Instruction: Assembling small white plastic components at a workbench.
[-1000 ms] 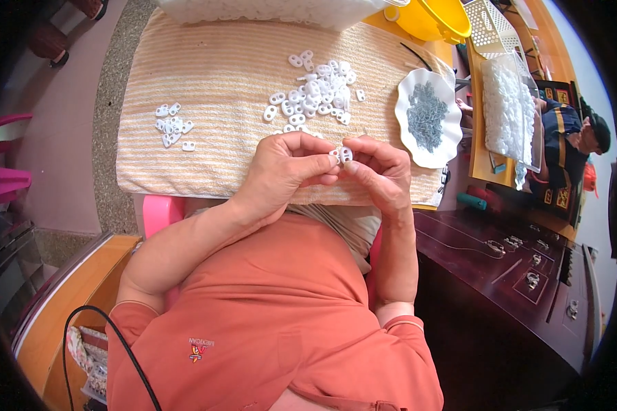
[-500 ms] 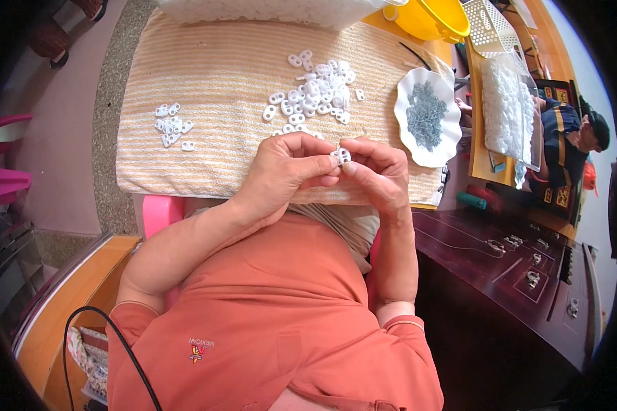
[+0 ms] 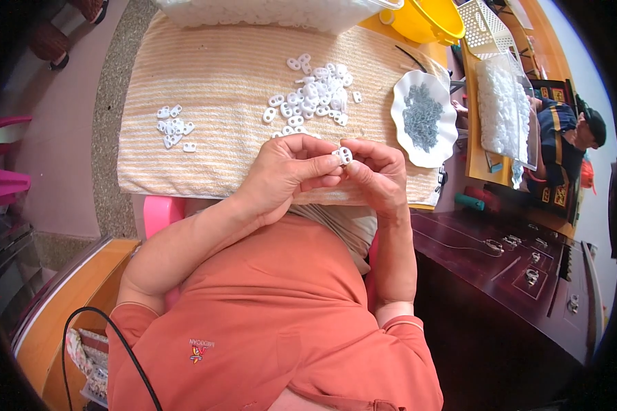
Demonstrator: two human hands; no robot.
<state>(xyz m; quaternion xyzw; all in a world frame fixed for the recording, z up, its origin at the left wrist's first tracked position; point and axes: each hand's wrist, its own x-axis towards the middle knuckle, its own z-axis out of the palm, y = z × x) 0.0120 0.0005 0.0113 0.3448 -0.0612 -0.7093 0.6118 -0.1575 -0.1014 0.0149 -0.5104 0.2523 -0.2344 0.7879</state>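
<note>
Between my two hands, just above the near edge of the striped towel [image 3: 206, 89], is a small white plastic piece with two holes [image 3: 345, 156]. My left hand [image 3: 288, 168] pinches its left side with thumb and forefinger. From the right, my right hand [image 3: 377, 175] grips the same piece between thumb and fingertips. Beyond my hands lies a loose pile of similar white two-holed pieces [image 3: 315, 92]. A smaller cluster of white pieces [image 3: 174, 128] rests further left. To the right, a white scalloped dish [image 3: 404, 140] holds many small grey metal parts [image 3: 425, 116].
A clear bin of white pieces [image 3: 267, 17] stands at the towel's far edge, beside a yellow basin [image 3: 432, 20]. On the right are another clear bin [image 3: 504, 109], a seated person [image 3: 562, 137] and a dark red wooden surface [image 3: 473, 253]. A pink stool [image 3: 7, 161] is at left.
Both hands keep hold of the white piece, almost unmoved. The view has shifted very slightly.
</note>
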